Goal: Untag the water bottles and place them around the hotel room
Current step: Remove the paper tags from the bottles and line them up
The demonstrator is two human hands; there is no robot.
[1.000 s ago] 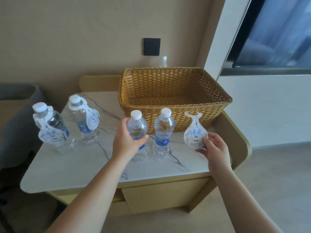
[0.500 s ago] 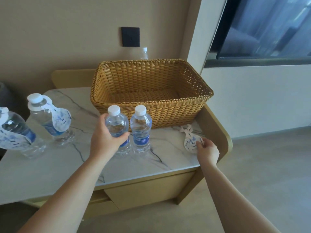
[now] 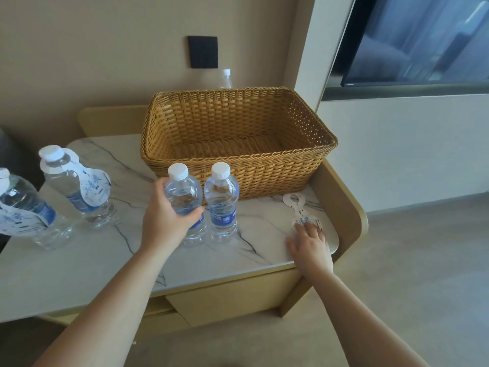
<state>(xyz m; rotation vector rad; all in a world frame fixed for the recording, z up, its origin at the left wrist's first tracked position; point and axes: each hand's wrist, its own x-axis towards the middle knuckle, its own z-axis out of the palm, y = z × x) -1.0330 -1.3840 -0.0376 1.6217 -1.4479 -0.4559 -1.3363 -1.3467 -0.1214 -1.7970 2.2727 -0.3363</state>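
Left hand (image 3: 169, 223) grips bottle (image 3: 185, 205); right hand (image 3: 311, 243), fingers flat, presses tag (image 3: 301, 214) onto table (image 3: 79, 263). Let go w/o flicking it off.

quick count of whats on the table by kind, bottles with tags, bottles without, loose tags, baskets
Tagged water bottles: 2, one beside the other at the left.
Untagged water bottles: 3, one in the left hand's grip, one next to it, one behind the basket.
Loose tags: 1, under the right hand, on the marble tabletop.
Wicker baskets: 1.
Total: 7
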